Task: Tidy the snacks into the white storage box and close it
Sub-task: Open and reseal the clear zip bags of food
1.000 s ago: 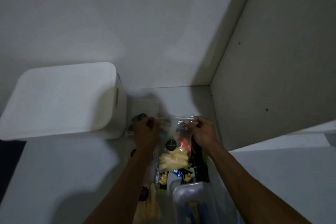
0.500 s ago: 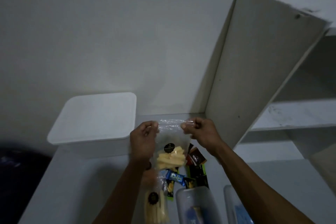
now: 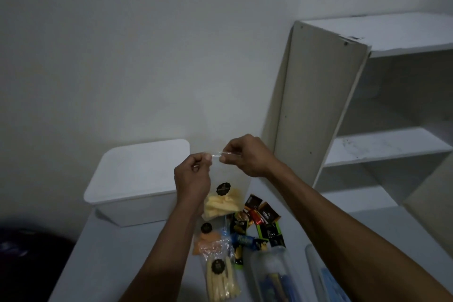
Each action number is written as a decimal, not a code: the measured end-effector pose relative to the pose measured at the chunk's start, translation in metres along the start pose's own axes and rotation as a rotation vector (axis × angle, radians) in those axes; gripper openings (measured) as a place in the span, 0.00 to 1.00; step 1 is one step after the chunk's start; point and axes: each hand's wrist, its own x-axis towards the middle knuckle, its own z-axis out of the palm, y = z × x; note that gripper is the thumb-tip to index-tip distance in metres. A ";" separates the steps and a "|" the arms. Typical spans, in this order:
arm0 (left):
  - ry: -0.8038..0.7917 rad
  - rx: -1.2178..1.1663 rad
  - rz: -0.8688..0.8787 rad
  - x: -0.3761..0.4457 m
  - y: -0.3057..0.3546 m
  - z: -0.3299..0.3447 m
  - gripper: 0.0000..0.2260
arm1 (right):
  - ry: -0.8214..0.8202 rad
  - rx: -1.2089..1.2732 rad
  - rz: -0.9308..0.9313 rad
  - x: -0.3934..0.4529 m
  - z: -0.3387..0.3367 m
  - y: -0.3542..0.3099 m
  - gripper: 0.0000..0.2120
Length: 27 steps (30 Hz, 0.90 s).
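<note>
Clear snack bag [image 3: 224, 193] hangs pinched at its top by left hand [image 3: 192, 179] and right hand [image 3: 247, 155]; sealing seems underway. Next, open the lidded white storage box [image 3: 137, 176] at 9 o'clock.

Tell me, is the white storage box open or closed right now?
Closed. The white storage box has its flat lid seated on top, and its inside is hidden. The snacks lie outside on the table.
</note>
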 end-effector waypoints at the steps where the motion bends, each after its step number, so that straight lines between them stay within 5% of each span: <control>1: -0.010 0.009 0.012 -0.001 0.003 0.000 0.06 | -0.006 0.000 -0.009 0.001 0.000 -0.003 0.06; 27: -0.064 -0.098 0.021 0.015 0.030 0.007 0.04 | -0.018 -0.126 -0.064 0.014 -0.045 -0.029 0.04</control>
